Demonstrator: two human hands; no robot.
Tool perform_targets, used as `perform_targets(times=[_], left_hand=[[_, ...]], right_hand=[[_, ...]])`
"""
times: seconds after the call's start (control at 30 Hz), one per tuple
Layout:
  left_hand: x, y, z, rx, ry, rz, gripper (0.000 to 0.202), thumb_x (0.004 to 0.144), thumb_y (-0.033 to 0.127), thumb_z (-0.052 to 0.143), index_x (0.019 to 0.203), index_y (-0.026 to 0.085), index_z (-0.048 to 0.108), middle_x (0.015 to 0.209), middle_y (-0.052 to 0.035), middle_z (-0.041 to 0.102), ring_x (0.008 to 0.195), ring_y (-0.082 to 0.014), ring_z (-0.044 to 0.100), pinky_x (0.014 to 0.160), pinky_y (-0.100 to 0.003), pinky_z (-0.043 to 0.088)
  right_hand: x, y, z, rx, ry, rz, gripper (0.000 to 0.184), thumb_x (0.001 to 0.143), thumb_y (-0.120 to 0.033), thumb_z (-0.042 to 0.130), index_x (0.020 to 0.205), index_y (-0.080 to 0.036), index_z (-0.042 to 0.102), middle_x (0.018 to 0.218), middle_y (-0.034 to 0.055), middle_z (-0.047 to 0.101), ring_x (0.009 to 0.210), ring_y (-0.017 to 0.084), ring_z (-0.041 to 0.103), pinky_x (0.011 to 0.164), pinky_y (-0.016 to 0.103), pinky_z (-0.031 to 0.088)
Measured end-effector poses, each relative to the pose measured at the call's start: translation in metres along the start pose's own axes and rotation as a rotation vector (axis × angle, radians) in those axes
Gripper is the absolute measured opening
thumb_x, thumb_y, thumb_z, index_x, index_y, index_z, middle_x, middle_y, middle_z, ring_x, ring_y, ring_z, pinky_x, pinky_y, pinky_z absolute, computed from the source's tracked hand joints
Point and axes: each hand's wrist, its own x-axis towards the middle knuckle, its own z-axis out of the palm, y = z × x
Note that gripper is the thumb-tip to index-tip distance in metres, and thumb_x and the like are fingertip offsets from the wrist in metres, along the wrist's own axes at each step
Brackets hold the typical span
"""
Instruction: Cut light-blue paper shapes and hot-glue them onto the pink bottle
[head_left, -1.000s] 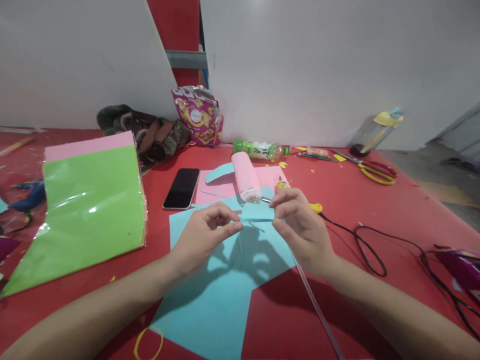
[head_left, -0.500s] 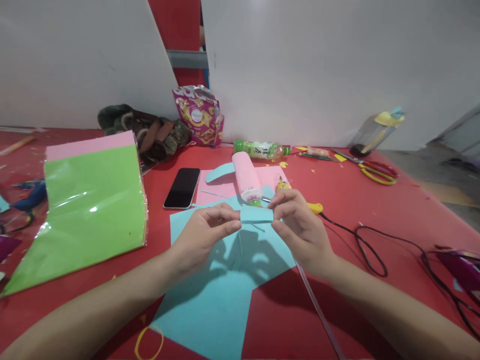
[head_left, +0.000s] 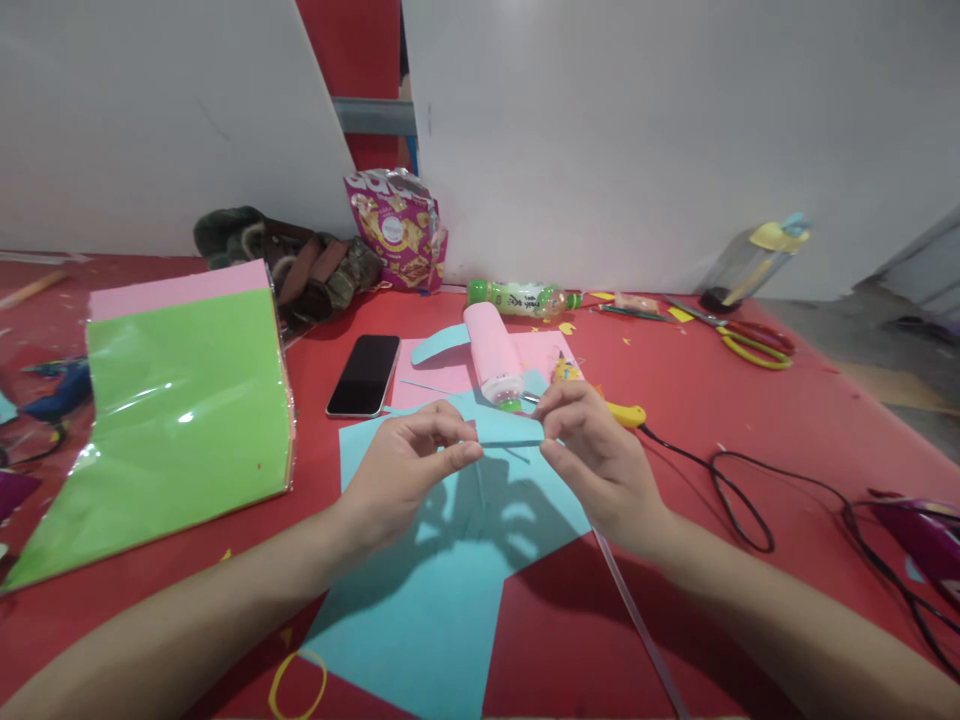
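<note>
Both hands hold a small light-blue paper strip [head_left: 510,428] just above a large light-blue sheet [head_left: 442,580] on the red table. My left hand [head_left: 409,470] pinches the strip's left end between thumb and fingers. My right hand [head_left: 596,465] pinches its right end. Just behind the strip lies a bottle wrapped in pink paper [head_left: 491,352], resting on a pink sheet [head_left: 442,372]. A yellow glue gun [head_left: 600,400] lies partly hidden behind my right hand.
A black phone [head_left: 364,375] lies left of the pink sheet. A pack of green and pink paper [head_left: 172,400] stands at the left. A green bottle [head_left: 517,297], snack bag [head_left: 394,230], scissors [head_left: 750,340], black cable [head_left: 750,500] and clear glue stick [head_left: 637,625] are around.
Both hands have shifted slightly left with the strip and drawn a little closer together. Nothing else on the table has moved.
</note>
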Motion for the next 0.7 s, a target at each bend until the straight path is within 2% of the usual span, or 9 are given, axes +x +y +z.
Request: perform_targets(times=[0.2, 0.37, 0.43, 0.5, 0.63, 0.7], left_hand=[[-0.002, 0.002, 0.0, 0.051, 0.01, 0.032, 0.016, 0.064, 0.026, 0.068, 0.056, 0.017, 0.058, 0.06, 0.0041, 0.043, 0.058, -0.0087, 0.041, 0.058, -0.024, 0.036], [-0.001, 0.003, -0.002, 0.204, 0.027, 0.13, 0.015, 0.069, 0.026, 0.064, 0.058, 0.017, 0.057, 0.061, 0.0027, 0.046, 0.059, -0.0101, 0.044, 0.059, -0.026, 0.037], [0.0, 0.003, -0.006, 0.335, 0.032, 0.249, 0.012, 0.07, 0.025, 0.063, 0.062, 0.018, 0.059, 0.063, 0.0018, 0.046, 0.061, -0.0113, 0.045, 0.06, -0.027, 0.038], [0.001, 0.003, -0.01, 0.498, 0.023, 0.44, 0.006, 0.072, 0.023, 0.062, 0.066, 0.02, 0.061, 0.065, 0.0011, 0.047, 0.063, -0.0121, 0.046, 0.06, -0.027, 0.037], [-0.002, 0.001, -0.015, 0.926, -0.033, 0.834, 0.007, 0.073, 0.018, 0.061, 0.07, 0.024, 0.063, 0.062, 0.002, 0.05, 0.062, -0.0127, 0.047, 0.066, -0.031, 0.034], [-0.004, 0.0, -0.015, 1.12, -0.091, 0.987, 0.011, 0.074, 0.015, 0.059, 0.071, 0.025, 0.062, 0.059, 0.0034, 0.054, 0.063, -0.0122, 0.049, 0.069, -0.032, 0.03]], right_hand=[[-0.001, 0.001, 0.001, 0.023, -0.007, 0.013, 0.008, 0.079, -0.015, 0.047, 0.074, -0.022, 0.048, 0.089, 0.0028, 0.043, 0.09, 0.017, 0.045, 0.083, 0.037, 0.038], [-0.002, 0.003, 0.001, -0.019, 0.001, -0.024, 0.007, 0.078, -0.016, 0.048, 0.074, -0.022, 0.049, 0.09, 0.0029, 0.043, 0.092, 0.017, 0.045, 0.085, 0.039, 0.037], [-0.001, 0.003, 0.0, -0.023, 0.002, -0.004, 0.004, 0.078, -0.018, 0.048, 0.076, -0.022, 0.049, 0.09, 0.0033, 0.044, 0.092, 0.018, 0.046, 0.083, 0.038, 0.038], [0.0, 0.004, -0.002, 0.009, -0.001, 0.079, 0.005, 0.079, -0.021, 0.048, 0.083, -0.022, 0.049, 0.092, 0.0039, 0.045, 0.091, 0.018, 0.046, 0.078, 0.036, 0.04], [0.004, 0.008, -0.004, 0.151, -0.077, 0.304, 0.03, 0.077, -0.026, 0.052, 0.104, -0.024, 0.04, 0.104, 0.0057, 0.048, 0.089, 0.016, 0.048, 0.074, 0.033, 0.043], [0.007, 0.011, -0.005, 0.197, -0.123, 0.388, 0.045, 0.072, -0.024, 0.057, 0.111, -0.025, 0.035, 0.101, 0.0051, 0.051, 0.086, 0.014, 0.05, 0.071, 0.03, 0.043]])
